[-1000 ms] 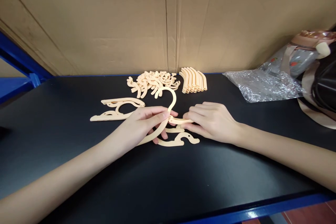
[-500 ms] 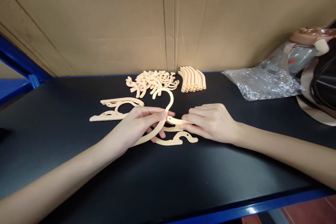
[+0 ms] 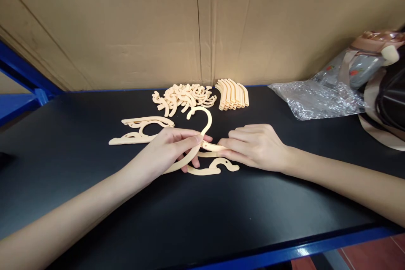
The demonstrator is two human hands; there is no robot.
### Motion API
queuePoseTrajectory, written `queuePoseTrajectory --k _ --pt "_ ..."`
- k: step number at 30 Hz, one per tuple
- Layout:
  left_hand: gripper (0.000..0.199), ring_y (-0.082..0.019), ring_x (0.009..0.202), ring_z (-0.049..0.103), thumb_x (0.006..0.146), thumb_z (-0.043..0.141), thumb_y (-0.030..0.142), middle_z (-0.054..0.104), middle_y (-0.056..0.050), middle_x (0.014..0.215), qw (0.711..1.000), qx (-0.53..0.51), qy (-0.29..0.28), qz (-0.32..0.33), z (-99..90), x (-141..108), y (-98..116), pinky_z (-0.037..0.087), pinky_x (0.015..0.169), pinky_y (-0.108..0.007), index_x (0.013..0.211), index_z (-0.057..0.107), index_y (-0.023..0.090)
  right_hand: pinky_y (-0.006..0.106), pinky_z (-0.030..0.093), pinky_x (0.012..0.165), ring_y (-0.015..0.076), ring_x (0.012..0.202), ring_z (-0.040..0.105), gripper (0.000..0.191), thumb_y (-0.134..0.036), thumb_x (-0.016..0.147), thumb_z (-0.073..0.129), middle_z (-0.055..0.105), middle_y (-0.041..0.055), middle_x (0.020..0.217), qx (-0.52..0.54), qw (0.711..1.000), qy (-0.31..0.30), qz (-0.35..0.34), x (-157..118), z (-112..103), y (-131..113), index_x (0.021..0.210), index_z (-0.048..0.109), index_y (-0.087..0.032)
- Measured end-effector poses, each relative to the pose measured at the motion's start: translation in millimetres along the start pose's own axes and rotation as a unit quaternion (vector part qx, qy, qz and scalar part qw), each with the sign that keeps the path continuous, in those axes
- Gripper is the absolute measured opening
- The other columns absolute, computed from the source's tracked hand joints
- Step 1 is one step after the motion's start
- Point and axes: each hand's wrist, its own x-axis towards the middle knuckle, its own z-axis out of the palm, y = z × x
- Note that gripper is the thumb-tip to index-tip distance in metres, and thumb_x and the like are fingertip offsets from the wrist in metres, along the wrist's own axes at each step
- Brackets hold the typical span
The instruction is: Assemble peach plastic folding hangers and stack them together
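My left hand (image 3: 177, 147) is closed on a cream hanger hook piece (image 3: 207, 123), pinching it below its curved hook between thumb and fingers. A long curved arm of it runs down-left under the palm. My right hand (image 3: 256, 147) is closed round a slim cream hanger arm (image 3: 212, 147), whose holed end meets the hook piece at my left fingertips. How firmly the two are joined I cannot tell. Below the hands another cream hanger piece (image 3: 205, 171) lies on the table. Folded cream hangers (image 3: 129, 139) rest left of my left hand, partly covered by it.
Loose hook pieces (image 3: 177, 98) are heaped at the back of the black table (image 3: 190, 223). Beside them stands a neat stack of hanger arms (image 3: 233, 94). At right lie a clear plastic bag (image 3: 319, 101) and a bottle (image 3: 363, 65) with a strap. Cardboard (image 3: 126, 25) closes off the back.
The hook piece has tilted slightly, its hook moving a little to the right. Both hands keep their grips and are nearly still.
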Motion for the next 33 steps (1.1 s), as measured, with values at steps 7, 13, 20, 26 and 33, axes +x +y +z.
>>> queuePoseTrajectory --k 7,13,20,26,33 --pt "0.026 -0.008 0.047 0.054 0.087 0.057 0.030 0.061 0.002 0.048 1.000 0.017 -0.012 0.021 0.6 0.3 -2.7 0.046 0.046 -0.015 0.097 0.074 0.014 0.025 0.030 0.048 0.0089 0.051 0.045 0.039 -0.035 0.100 0.044 0.053 -0.0037 0.057 0.018 1.000 -0.004 0.012 -0.8 0.2 -0.7 0.075 0.068 -0.019" --pt "0.027 -0.009 0.047 0.053 0.087 0.055 0.034 0.062 0.002 0.051 0.997 0.067 -0.025 0.027 -3.2 -1.5 1.6 0.045 0.049 -0.018 0.095 0.073 0.015 0.026 0.032 0.051 0.0097 0.053 0.046 0.036 -0.034 0.099 0.045 0.058 -0.0026 0.061 0.027 1.000 0.002 0.010 0.1 1.6 0.7 0.077 0.067 -0.017" --pt "0.035 -0.008 0.049 0.051 0.090 0.051 0.042 0.058 0.002 0.055 0.977 0.193 -0.051 0.081 -8.7 -2.8 -0.4 0.041 0.045 -0.016 0.075 0.068 0.015 0.031 0.038 0.069 0.0160 0.075 0.054 0.028 -0.041 0.094 0.053 0.066 0.0033 0.081 0.037 0.998 0.035 0.046 3.5 1.5 2.7 0.089 0.066 -0.017" --pt "0.036 -0.008 0.052 0.054 0.094 0.045 0.043 0.066 0.001 0.073 0.962 0.235 -0.074 0.119 -6.7 -2.3 -3.5 0.043 0.048 -0.017 0.085 0.067 0.016 0.036 0.038 0.080 0.0205 0.094 0.055 0.022 -0.041 0.090 0.059 0.064 0.0079 0.104 0.011 0.995 0.069 0.066 1.7 -0.3 1.2 0.090 0.064 -0.019" --pt "0.035 -0.008 0.046 0.049 0.096 0.039 0.040 0.061 0.003 0.064 0.927 0.344 -0.050 0.139 -1.8 -8.3 -0.5 0.037 0.047 -0.019 0.082 0.062 0.018 0.030 0.035 0.066 0.0150 0.071 0.051 0.021 -0.029 0.095 0.051 0.064 0.0013 0.079 0.050 0.998 0.030 0.031 1.5 -0.4 1.4 0.111 0.062 -0.018"
